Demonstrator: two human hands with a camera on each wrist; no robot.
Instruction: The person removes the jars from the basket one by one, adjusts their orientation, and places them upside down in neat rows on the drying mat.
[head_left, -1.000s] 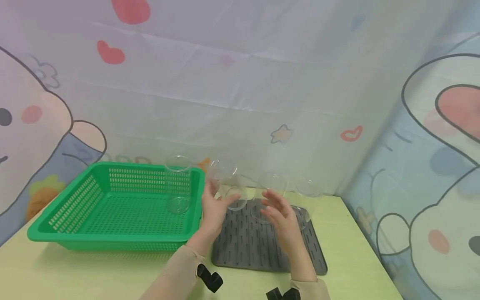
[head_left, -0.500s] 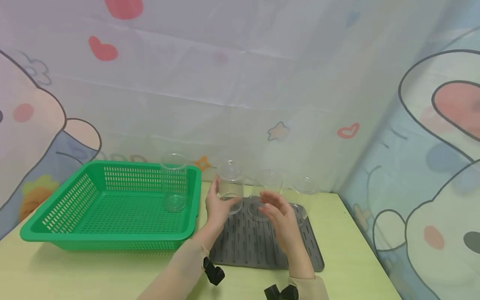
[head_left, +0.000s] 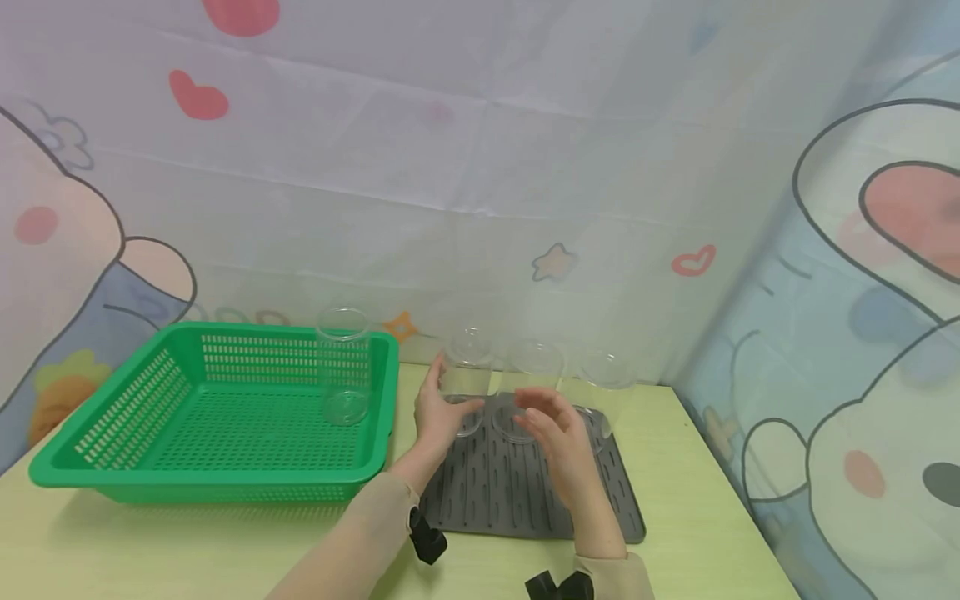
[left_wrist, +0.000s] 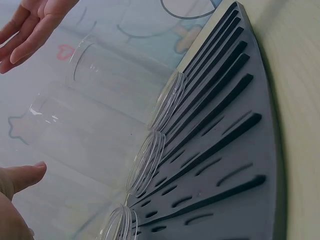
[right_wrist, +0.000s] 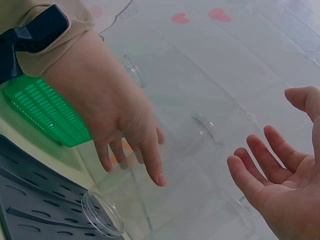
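Note:
Three tall clear cups stand in a row at the back of a grey ridged mat (head_left: 525,500). My left hand (head_left: 438,412) holds the left cup (head_left: 468,375), thumb in front and fingers around its left side. That cup's lower ring (right_wrist: 102,215) meets the mat in the right wrist view. Which end is up is hard to tell. Near the middle cup (head_left: 534,367), my right hand (head_left: 562,437) hovers with loosely bent fingers, holding nothing. The right cup (head_left: 609,375) stands beyond it. Another clear cup (head_left: 344,367) stands inside the green basket's right side.
A green perforated plastic basket (head_left: 225,476) occupies the table's left side, beside the mat. The pale yellow table (head_left: 697,492) extends to the right of the mat. A printed cloth (head_left: 480,192) hangs close behind the table.
The left cup has gone from tilted to upright, carried slightly right and down onto the mat by my left hand. My right hand stays almost in place. The camera view has shifted slightly.

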